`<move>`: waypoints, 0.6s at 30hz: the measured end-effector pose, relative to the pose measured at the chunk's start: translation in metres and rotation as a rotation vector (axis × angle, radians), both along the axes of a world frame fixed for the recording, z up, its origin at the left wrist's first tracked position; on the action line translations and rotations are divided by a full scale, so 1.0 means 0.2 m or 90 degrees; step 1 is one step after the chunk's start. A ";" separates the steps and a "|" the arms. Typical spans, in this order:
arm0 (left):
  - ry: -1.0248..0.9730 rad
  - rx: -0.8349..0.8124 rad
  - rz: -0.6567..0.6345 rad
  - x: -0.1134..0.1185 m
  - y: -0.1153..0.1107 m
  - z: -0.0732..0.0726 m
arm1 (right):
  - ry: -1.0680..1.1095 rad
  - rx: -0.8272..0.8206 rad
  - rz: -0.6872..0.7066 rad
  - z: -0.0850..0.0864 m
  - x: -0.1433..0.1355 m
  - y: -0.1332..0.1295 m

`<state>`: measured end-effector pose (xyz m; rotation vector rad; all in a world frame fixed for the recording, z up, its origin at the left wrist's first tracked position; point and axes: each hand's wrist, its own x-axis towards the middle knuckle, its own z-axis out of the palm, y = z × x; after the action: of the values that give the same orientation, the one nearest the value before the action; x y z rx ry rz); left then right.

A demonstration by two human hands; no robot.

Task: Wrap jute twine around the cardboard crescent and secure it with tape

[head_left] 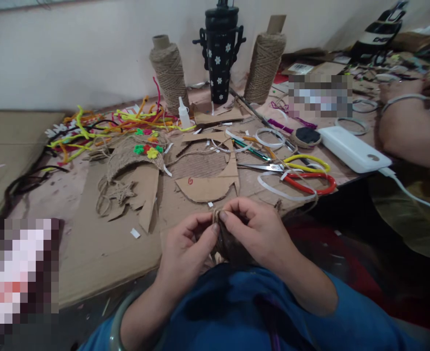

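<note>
Close to my body, at the table's front edge, my left hand (185,248) and my right hand (262,231) meet with thumbs and fingertips pinched together. Between them is a small bit of jute twine (216,215), gripped from both sides. Its lower part lies in shadow, so its full shape is hidden. Just beyond my fingers lies a curved cardboard cutout (205,189). To the left are a twine-wrapped star (121,192) and a curved twine-covered piece (132,156) with colourful flowers. Scissors (302,178) with red and yellow handles rest to the right.
Two twine spools (169,73) (264,66) flank a black flowered vase (220,63) by the wall. Pipe cleaners (90,129) are heaped at left. A glue bottle (183,116) stands mid-table. A white power bank (354,148) lies near another person's arm (408,131).
</note>
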<state>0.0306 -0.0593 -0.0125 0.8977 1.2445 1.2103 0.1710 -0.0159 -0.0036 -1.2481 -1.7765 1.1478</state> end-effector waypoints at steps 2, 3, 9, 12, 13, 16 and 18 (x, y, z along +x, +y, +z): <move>0.004 -0.005 0.015 0.00 0.00 0.00 | 0.010 -0.020 0.014 0.00 0.01 0.00; 0.010 -0.009 0.019 0.01 0.00 0.00 | 0.016 -0.032 0.021 0.01 0.02 0.00; 0.082 -0.007 0.009 0.02 0.01 0.02 | 0.000 -0.029 0.015 0.03 0.03 0.01; 0.087 -0.011 0.002 0.02 0.01 0.03 | 0.012 -0.036 0.041 0.03 0.03 0.02; 0.081 -0.014 -0.003 0.02 0.01 0.03 | 0.021 -0.044 0.050 0.03 0.03 0.02; 0.066 -0.024 -0.009 0.01 0.00 0.03 | 0.039 -0.056 0.066 0.03 0.04 0.03; 0.051 -0.028 -0.010 0.01 0.00 0.02 | 0.045 -0.057 0.076 0.03 0.04 0.04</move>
<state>0.0318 -0.0589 -0.0080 0.9296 1.3202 1.1406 0.1788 -0.0081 0.0025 -1.1504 -1.7850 1.3362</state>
